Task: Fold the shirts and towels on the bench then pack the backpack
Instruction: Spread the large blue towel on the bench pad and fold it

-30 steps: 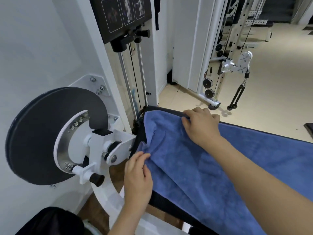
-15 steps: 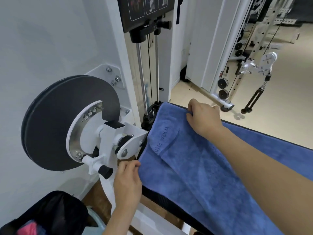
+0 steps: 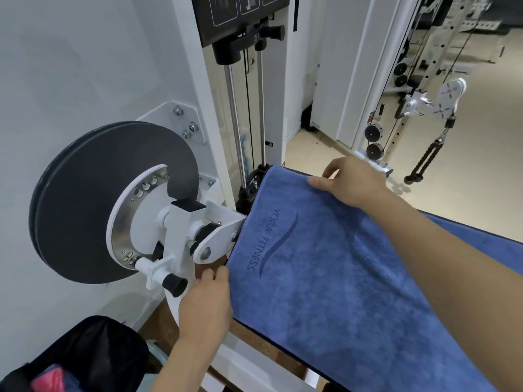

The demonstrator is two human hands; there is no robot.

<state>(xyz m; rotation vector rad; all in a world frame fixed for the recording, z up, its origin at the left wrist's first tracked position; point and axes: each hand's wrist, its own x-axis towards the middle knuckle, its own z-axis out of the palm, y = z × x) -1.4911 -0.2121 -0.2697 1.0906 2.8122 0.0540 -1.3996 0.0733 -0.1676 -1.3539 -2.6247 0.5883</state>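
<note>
Blue towel point(image 3: 325, 278), soft and limp, likely light. Left hand point(image 3: 208, 298) pinches its near corner, right hand point(image 3: 355, 181) pinches the far edge; corners look the surest holds for folding.

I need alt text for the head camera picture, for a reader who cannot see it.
Two bare hands hold a blue towel printed YOGA FITNESS: the left hand pinches its near corner, the right hand grips its far edge. A white gym machine stands at left; an open black backpack lies below.

A blue towel point(image 3: 339, 278), lettered YOGA FITNESS near its left end, lies spread flat over the bench point(image 3: 284, 352). A black backpack point(image 3: 93, 352) sits open at near left, something pink inside.
</note>
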